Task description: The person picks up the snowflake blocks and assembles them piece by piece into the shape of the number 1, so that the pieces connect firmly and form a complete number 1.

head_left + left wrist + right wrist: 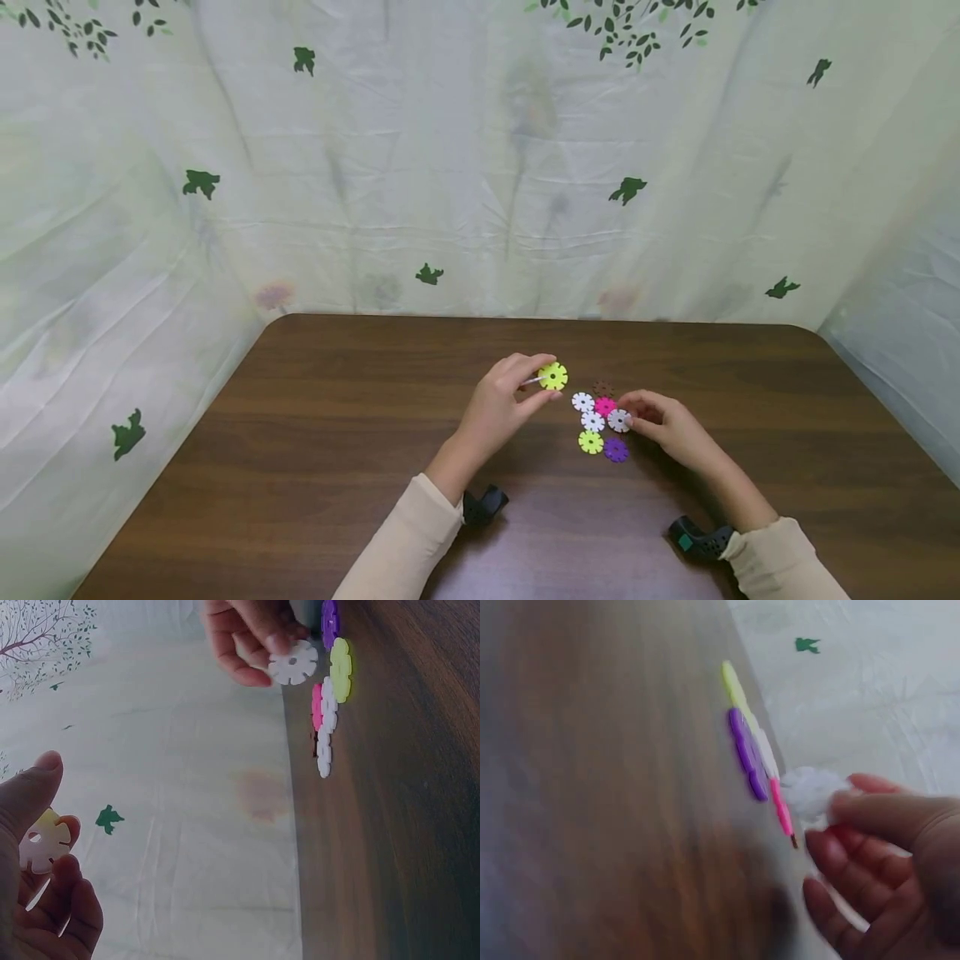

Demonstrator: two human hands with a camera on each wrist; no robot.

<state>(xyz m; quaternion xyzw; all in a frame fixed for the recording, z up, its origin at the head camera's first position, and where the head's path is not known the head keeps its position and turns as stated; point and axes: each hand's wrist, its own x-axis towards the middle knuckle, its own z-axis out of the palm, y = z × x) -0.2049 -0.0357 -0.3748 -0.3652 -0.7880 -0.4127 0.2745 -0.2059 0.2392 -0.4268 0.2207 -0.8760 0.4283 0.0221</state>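
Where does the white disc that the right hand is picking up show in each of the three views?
Head: white disc at the right edge of the cluster, against the right hand.
Left wrist: top centre, pinched by fingertips just off the table edge.
Right wrist: blurred white shape at centre right, above the thumb.
Shared landmark: the purple disc lying nearby.

Dark wooden table, leaf-printed pale curtain behind

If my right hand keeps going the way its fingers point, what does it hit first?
Likely the pink disc: the right hand, pinching a white disc, points left into the cluster on the table. Depth is uncertain.
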